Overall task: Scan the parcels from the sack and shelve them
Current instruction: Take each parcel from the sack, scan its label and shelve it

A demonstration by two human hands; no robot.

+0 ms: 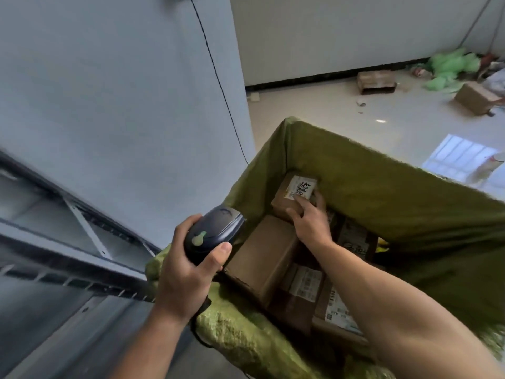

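Left hand (188,272): wrapped round a dark, rounded plastic scanner (216,231), thumb across its side, just over the sack's near rim.
Right hand (311,220): down inside the sack, fingers curled over a small brown cardboard parcel (289,198) with a white printed label.
Sack (382,187): coarse green weave, mouth spread square; a larger plain box (262,258) lies just under the right wrist.
Shelf (68,228): grey metal, slotted edges, left of the left hand.
Floor (328,113): pale glossy tile beyond the right hand; loose boxes and green wrapping lie far off by the wall.
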